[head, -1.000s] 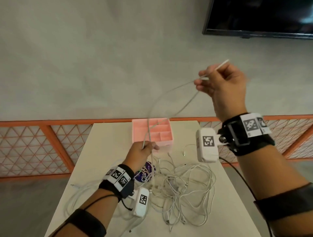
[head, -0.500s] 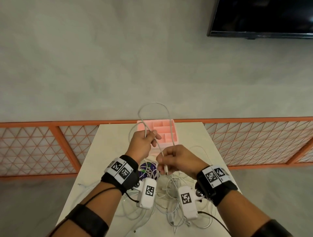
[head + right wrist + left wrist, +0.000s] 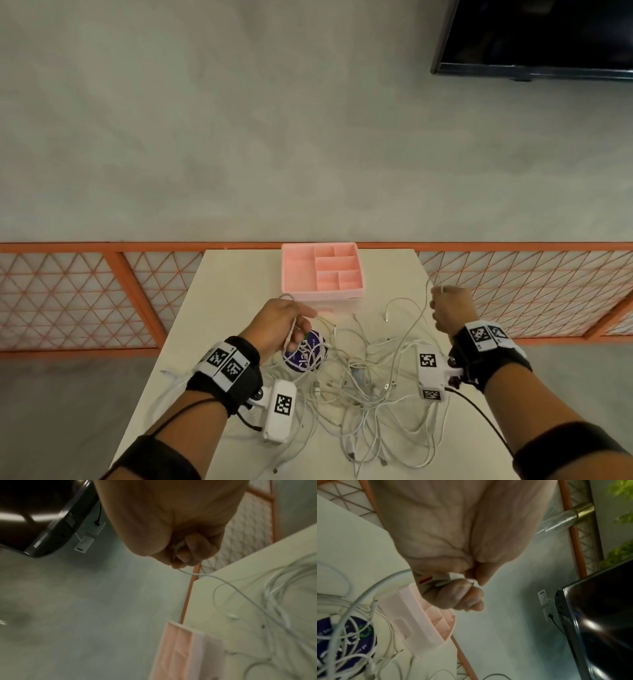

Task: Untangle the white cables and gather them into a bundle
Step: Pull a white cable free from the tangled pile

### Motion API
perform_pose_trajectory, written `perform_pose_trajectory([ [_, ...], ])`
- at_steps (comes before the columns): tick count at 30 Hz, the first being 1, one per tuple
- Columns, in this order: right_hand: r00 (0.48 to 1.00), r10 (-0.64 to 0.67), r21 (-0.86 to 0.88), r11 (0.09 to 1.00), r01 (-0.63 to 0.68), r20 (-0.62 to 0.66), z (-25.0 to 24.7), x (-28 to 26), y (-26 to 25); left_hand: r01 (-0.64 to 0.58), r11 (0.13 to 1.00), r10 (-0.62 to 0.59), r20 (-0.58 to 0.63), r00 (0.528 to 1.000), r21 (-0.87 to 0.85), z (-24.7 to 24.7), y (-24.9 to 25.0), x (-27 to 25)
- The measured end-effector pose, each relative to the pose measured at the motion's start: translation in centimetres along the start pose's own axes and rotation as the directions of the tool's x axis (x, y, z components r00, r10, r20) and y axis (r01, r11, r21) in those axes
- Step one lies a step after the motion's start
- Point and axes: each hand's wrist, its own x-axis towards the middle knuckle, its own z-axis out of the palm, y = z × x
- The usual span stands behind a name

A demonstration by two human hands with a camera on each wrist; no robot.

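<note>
A tangle of white cables lies spread over the middle of the cream table. My left hand hovers just in front of the pink tray, its fingers curled round a white cable and its plug. My right hand is raised near the table's right edge, pinching a thin white cable that trails down into the pile. A loose cable end lies between the hands.
A pink compartment tray stands at the table's far edge. A purple round lid or tin sits under cables by my left hand. Orange lattice railing runs behind the table. A dark screen hangs on the wall.
My right hand has come down from high in the air, met the left hand, then moved out to the right with another strand. The left hand stayed near the tray, keeping its cable.
</note>
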Motion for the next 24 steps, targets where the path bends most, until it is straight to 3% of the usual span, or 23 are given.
perform_pose_trajectory([
  [2, 0.999, 0.036, -0.322, 0.946, -0.039, -0.015, -0.4, 0.9, 1.4, -0.056, 0.984, 0.053, 0.022, 0.998, 0.167, 0.0, -0.5, 0.0],
  [5, 0.996, 0.022, -0.625, 0.777, -0.074, -0.09, -0.2, 0.2, 2.7, -0.13, 0.931, 0.116, 0.06, 0.991, 0.341, 0.3, -0.6, 0.0],
  [7, 0.991, -0.12, -0.733, 0.679, 0.036, -0.062, 0.8, -0.9, 2.6, -0.189, 0.865, 0.157, 0.108, 0.982, 0.465, 0.7, -0.7, 0.1],
  [8, 0.973, -0.229, -0.73, 0.666, 0.153, -0.006, 1.4, -1.2, 2.5, -0.219, 0.825, 0.165, 0.147, 0.975, 0.521, 1.0, -0.6, 0.0],
  [10, 0.886, -0.405, -0.536, 0.707, 0.46, 0.227, 2.8, -2.6, 1.5, -0.263, 0.78, 0.149, 0.24, 0.959, 0.567, 1.7, -0.5, -0.2],
  [11, 0.81, -0.436, -0.376, 0.728, 0.573, 0.392, 3.6, -3.7, 0.8, -0.277, 0.777, 0.139, 0.274, 0.952, 0.566, 2.2, -0.4, -0.2],
  [13, 0.62, -0.41, -0.126, 0.76, 0.638, 0.669, 5.4, -6.2, -0.9, -0.294, 0.799, 0.154, 0.294, 0.943, 0.524, 2.9, 0.4, -0.6],
  [14, 0.551, -0.419, -0.02, 0.783, 0.621, 0.721, 6.2, -7.2, -1.6, -0.311, 0.808, 0.186, 0.285, 0.94, 0.5, 3.1, 0.9, -0.7],
  [15, 0.519, -0.449, 0.081, 0.807, 0.585, 0.727, 6.8, -8.0, -2.2, -0.332, 0.811, 0.223, 0.27, 0.937, 0.482, 3.1, 1.5, -0.8],
  [17, 0.521, -0.524, 0.2, 0.808, 0.554, 0.674, 7.2, -8.6, -3.5, -0.371, 0.807, 0.288, 0.242, 0.926, 0.46, 2.7, 2.7, -1.1],
  [20, 0.502, -0.623, 0.204, 0.726, 0.657, 0.6, 6.9, -9.1, -4.8, -0.361, 0.863, 0.312, 0.19, 0.931, 0.353, 1.5, 4.0, -1.5],
  [24, 0.395, -0.683, 0.169, 0.603, 0.779, 0.614, 7.2, -9.6, -5.7, -0.333, 0.897, 0.283, 0.201, 0.938, 0.29, 0.5, 4.9, -2.0],
])
